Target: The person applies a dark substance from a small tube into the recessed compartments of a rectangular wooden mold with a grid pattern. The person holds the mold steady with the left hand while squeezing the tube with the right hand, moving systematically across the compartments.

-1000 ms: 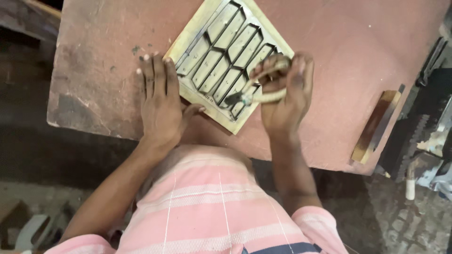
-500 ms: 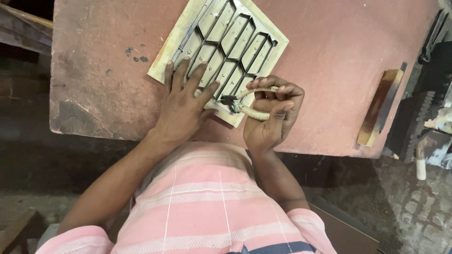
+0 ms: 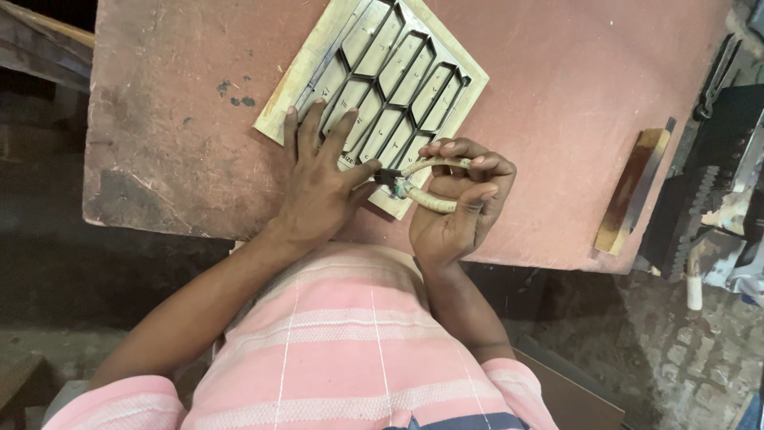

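A pale square board carrying a grid of thin metal strips lies tilted on a reddish worktable. My left hand presses flat on the board's near corner, fingers spread over the strips. My right hand grips a pair of pliers with pale wrapped handles. The dark jaws of the pliers point left and meet the grid's near edge beside my left thumb.
A narrow wooden block with a metal edge lies near the table's right edge. Dark machinery stands to the right of the table. A brick floor shows below, and a wooden plank at the upper left.
My right hand has turned so the pliers' handles face up and the jaws now reach the grid's near edge. My left hand slid a little along the board's corner.
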